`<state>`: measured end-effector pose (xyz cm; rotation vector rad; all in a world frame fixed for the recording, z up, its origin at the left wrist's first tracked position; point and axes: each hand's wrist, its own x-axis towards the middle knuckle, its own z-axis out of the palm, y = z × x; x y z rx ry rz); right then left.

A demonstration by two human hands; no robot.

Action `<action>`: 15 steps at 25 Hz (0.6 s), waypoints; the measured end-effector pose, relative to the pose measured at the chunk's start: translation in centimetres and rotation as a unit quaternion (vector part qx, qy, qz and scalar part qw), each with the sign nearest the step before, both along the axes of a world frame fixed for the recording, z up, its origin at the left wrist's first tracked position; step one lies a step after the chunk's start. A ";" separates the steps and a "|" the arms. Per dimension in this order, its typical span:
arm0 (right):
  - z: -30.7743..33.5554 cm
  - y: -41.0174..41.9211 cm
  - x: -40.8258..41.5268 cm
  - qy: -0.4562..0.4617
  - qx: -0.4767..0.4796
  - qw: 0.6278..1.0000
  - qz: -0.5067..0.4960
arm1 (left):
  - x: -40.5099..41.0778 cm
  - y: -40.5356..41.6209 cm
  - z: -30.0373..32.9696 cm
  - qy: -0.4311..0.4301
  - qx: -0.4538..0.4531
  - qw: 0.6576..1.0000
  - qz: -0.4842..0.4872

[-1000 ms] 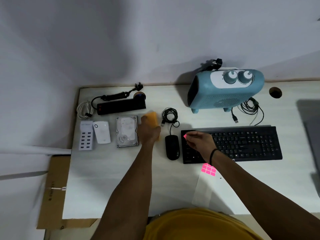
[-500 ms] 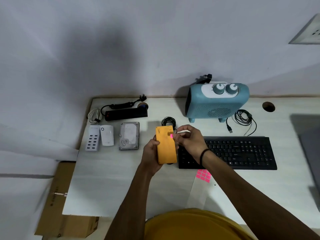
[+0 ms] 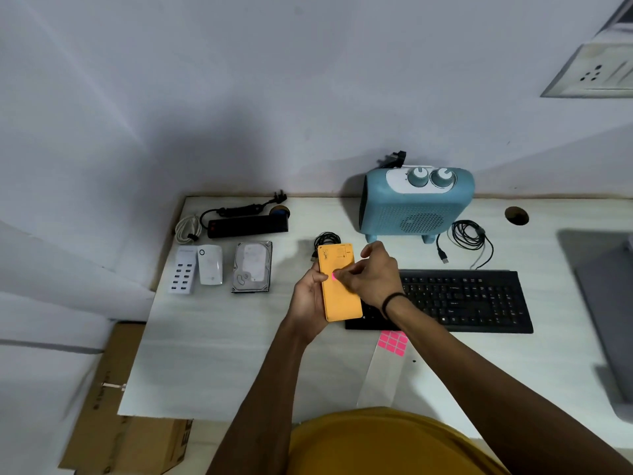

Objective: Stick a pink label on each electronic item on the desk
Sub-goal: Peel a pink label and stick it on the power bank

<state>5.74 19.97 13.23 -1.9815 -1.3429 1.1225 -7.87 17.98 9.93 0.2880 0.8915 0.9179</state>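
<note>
Fingers of the right hand [image 3: 371,277] had brought a small pink label [image 3: 333,276] onto the flat orange rectangular device [image 3: 340,296], pinching it there; the left hand [image 3: 308,296] gripped the device, labelling nearly done.

Operator, as worn
Mustard-yellow top [image 3: 383,443] at bottom of frame; both forearms bare, no sleeves visible; thin black band [image 3: 390,301] round right wrist; left wrist bare.

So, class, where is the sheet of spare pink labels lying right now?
In the head view, the sheet of pink labels lies flat on the desk, just in front of the black keyboard, beneath the person's right forearm.
</note>
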 end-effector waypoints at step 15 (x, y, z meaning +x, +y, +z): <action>1.8 0.6 1.3 -0.028 -0.007 0.999 0.026 | -0.7 0.3 0.5 0.107 0.091 0.990 -0.032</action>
